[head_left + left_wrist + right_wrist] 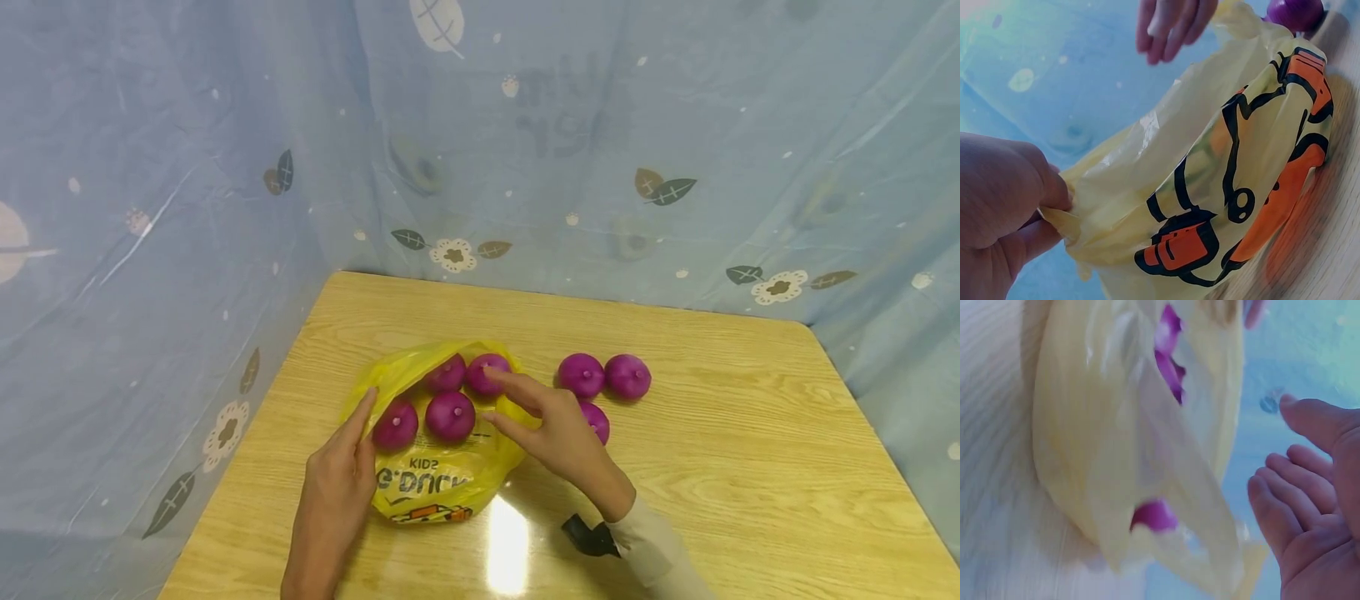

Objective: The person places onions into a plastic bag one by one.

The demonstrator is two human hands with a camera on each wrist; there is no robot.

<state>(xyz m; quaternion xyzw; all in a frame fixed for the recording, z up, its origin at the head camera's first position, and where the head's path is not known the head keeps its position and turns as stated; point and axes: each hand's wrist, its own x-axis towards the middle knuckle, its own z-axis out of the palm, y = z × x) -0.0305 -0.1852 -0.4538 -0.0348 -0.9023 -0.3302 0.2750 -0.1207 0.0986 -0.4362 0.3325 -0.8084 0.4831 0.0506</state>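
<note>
A yellow plastic bag [442,475] with printed letters lies on the table, its mouth spread wide. Several purple round objects [450,417] are inside it. My left hand [337,483] pinches the bag's rim at the left; the left wrist view shows the thumb and fingers [1054,187] closed on the yellow plastic [1104,212]. Over the bag's right side hovers my right hand [562,433], thumb and fingers apart, holding nothing. In the right wrist view that hand [1310,494] is beside the bag [1097,425], palm bare.
Right of the bag, two purple round objects [581,375] sit side by side, with a third [596,422] just below, partly behind my right hand. The wooden table [750,433] meets a blue patterned curtain [562,208] at its back and left. A black strap [591,536] shows by the right sleeve.
</note>
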